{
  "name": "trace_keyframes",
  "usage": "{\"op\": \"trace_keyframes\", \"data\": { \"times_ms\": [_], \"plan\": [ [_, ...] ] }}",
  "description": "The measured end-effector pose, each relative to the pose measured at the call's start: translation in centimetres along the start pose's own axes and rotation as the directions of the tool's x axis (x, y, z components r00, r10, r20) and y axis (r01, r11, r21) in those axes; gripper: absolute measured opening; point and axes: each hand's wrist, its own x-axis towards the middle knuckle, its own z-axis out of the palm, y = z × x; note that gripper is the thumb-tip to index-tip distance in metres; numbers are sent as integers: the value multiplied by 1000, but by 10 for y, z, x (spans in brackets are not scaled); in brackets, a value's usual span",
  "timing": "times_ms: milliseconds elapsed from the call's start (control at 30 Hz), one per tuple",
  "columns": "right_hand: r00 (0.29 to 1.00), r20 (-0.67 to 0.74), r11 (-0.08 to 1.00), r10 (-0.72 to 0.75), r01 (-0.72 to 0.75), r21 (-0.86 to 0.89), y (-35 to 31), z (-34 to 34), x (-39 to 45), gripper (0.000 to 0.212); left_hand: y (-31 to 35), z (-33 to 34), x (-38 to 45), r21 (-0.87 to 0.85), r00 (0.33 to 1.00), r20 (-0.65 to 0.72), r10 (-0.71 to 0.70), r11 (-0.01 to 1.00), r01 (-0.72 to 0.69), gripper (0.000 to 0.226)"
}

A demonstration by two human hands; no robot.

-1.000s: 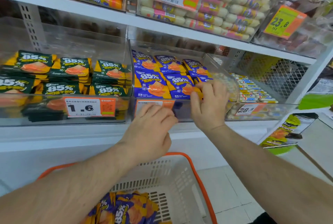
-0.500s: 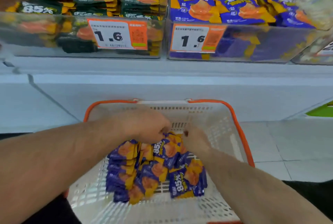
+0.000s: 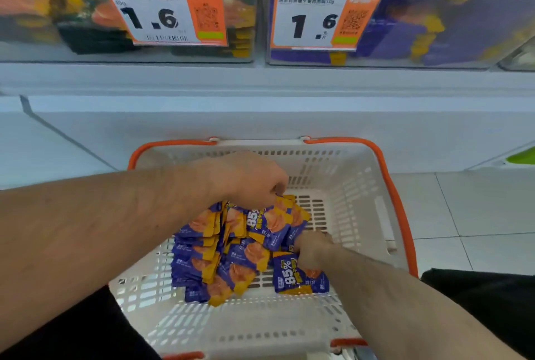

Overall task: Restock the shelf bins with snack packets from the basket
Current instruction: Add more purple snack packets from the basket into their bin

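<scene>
A white basket (image 3: 359, 215) with orange handles stands on the floor below the shelf. Several purple-and-orange snack packets (image 3: 231, 258) lie heaped in it. My left hand (image 3: 249, 180) reaches down onto the far edge of the heap, its fingers curled round the top of some packets. My right hand (image 3: 312, 249) is deep in the basket at the heap's right side, fingers curled among the packets; its fingertips are hidden. Above, the clear bin (image 3: 405, 27) holding purple packets sits on the shelf at the upper right.
A second clear bin (image 3: 72, 18) with green packets stands on the shelf at the upper left. Both bins carry orange 1.6 price tags (image 3: 315, 18). The white shelf ledge (image 3: 260, 82) juts out above the basket. Pale floor tiles (image 3: 477, 215) lie to the right.
A second ago both hands were up at the purple bin. They dropped into the basket, and since half a second ago they have closed further on the packet heap.
</scene>
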Motion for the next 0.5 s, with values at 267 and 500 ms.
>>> {"op": "trace_keyframes", "data": {
  "times_ms": [267, 500],
  "plan": [
    [985, -171, 926, -24, 87, 368, 7, -86, -43, 21, -11, -10, -19, -12, 994, -32, -107, 994, 107, 26],
    [912, -409, 586, 25, 318, 745, 6, -156, -117, 23, -21, -27, -40, -228, 966, -103, -235, 951, 207, 55]
  ]
}}
